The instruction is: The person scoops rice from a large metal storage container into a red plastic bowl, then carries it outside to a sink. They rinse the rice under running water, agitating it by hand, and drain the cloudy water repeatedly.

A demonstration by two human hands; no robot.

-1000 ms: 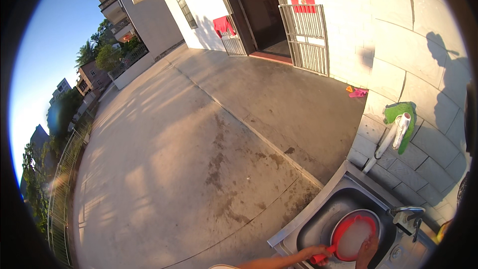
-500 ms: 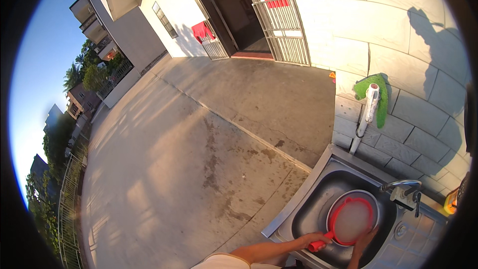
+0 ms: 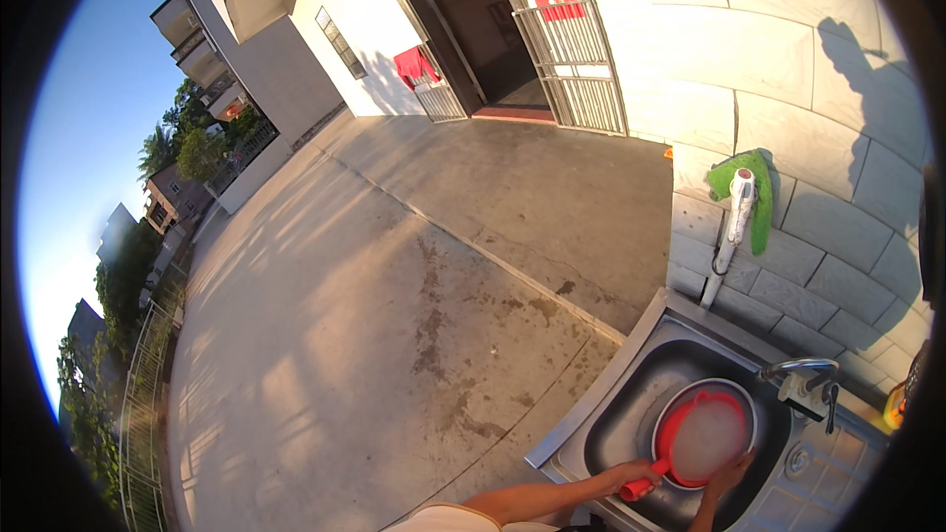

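A red-rimmed strainer (image 3: 676, 426) with pale mesh rests within a round metal basin (image 3: 754, 422). The basin stands in a stainless steel sink (image 3: 613, 426) at the lower right. My left hand (image 3: 633, 474) is closed around the strainer's red handle, at the basin's near left edge. On the opposite near side, my right hand (image 3: 727, 477) lies against the rim of the basin and the strainer; its fingertips are partly hidden there. Whether anything lies under the mesh cannot be seen.
A curved metal faucet (image 3: 800, 365) reaches over the sink's right side, beside a ridged drainboard (image 3: 830, 468). Behind stands a white pipe (image 3: 731, 236) with a green cloth (image 3: 759, 222) over it, against a tiled wall. Concrete ground (image 3: 325, 335) stretches left toward an open doorway.
The strainer has tilted in the basin, so more of its red left side shows. Both hands keep their places on it. The whole view has shifted slightly.
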